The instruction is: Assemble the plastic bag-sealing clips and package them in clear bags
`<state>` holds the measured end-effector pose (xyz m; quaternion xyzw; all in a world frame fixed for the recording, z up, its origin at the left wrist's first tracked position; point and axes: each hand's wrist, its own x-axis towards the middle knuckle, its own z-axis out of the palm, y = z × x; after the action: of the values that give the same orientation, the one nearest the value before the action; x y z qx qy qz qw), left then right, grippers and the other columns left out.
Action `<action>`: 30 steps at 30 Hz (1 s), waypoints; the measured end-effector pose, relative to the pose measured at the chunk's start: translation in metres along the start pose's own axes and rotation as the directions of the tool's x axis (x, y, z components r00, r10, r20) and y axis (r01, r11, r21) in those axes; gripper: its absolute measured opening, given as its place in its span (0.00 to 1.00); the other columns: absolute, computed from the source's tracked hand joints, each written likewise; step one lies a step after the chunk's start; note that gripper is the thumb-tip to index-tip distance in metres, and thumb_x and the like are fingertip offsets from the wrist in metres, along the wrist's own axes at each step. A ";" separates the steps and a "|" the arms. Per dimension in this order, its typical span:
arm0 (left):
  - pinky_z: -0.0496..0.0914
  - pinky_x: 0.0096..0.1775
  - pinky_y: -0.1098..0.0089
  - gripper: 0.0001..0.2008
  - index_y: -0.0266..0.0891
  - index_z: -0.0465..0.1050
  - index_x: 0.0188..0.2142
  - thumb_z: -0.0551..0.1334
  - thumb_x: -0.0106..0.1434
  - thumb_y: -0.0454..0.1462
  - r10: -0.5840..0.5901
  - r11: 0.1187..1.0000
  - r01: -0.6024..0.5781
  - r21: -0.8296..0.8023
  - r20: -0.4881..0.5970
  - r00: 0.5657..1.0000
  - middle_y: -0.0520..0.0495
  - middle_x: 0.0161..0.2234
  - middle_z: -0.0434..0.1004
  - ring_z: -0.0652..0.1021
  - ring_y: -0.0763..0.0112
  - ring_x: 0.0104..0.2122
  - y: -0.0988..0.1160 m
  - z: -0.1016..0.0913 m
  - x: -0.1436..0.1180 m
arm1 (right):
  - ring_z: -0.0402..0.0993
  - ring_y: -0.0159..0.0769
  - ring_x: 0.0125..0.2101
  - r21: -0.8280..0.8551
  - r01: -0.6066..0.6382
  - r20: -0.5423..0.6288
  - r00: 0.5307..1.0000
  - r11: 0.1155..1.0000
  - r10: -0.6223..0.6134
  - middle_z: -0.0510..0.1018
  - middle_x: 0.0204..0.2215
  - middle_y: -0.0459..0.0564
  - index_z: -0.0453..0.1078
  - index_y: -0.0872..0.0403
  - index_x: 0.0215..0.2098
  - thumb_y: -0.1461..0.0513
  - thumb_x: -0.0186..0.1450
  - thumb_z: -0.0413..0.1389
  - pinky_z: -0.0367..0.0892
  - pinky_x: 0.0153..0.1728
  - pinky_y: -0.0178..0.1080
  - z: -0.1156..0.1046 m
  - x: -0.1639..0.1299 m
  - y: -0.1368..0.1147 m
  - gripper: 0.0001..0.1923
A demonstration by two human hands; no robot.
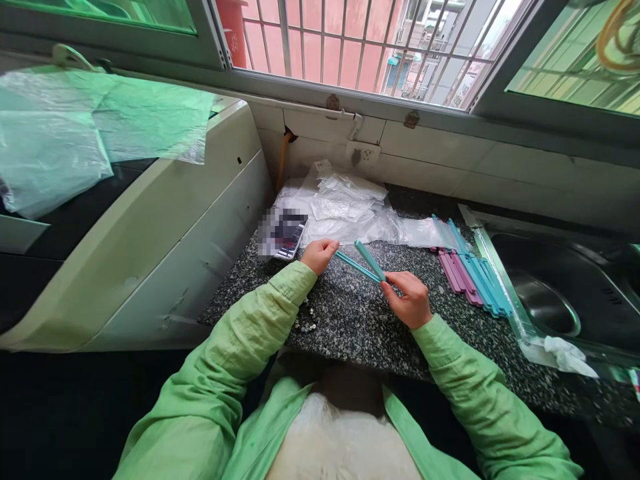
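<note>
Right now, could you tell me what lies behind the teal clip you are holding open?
Behind the teal clip, held by left hand and right hand, lies a heap of clear plastic bags on the granite counter. Whatever the bags cover cannot be seen.

We see the counter (350,320) under the window (350,47) | plastic bags (345,207) at its back | phone (287,233) left of the bags | sealing clips (470,273) right, beside the sink (550,293) | stove (150,227) left of the counter.
</note>
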<state>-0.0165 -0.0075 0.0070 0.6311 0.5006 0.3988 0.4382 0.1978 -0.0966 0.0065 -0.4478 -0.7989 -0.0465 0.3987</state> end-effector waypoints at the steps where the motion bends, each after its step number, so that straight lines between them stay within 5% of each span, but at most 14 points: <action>1: 0.51 0.23 0.72 0.19 0.39 0.51 0.13 0.52 0.54 0.46 0.003 1.000 -0.003 0.001 0.002 1.000 0.57 0.13 0.49 0.55 0.79 0.18 0.000 0.000 0.000 | 0.73 0.34 0.31 -0.004 -0.009 0.011 1.000 1.000 0.009 0.79 0.30 0.49 0.71 0.53 0.36 0.63 0.60 0.53 0.68 0.32 0.38 0.000 0.000 0.000 0.07; 30: 0.50 0.22 0.73 0.20 0.40 0.50 0.15 0.53 0.54 0.47 -0.034 0.993 0.036 -0.110 0.013 0.999 0.57 0.14 0.47 0.54 0.79 0.17 -0.010 0.005 0.004 | 0.70 0.35 0.30 -0.070 0.017 0.099 0.995 0.997 -0.010 0.77 0.28 0.48 0.71 0.52 0.36 0.61 0.62 0.51 0.67 0.32 0.38 0.004 -0.003 0.000 0.08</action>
<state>-0.0138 -0.0031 -0.0032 0.5993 0.4864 0.4146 0.4820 0.1964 -0.0969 0.0016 -0.4581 -0.8184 -0.0552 0.3425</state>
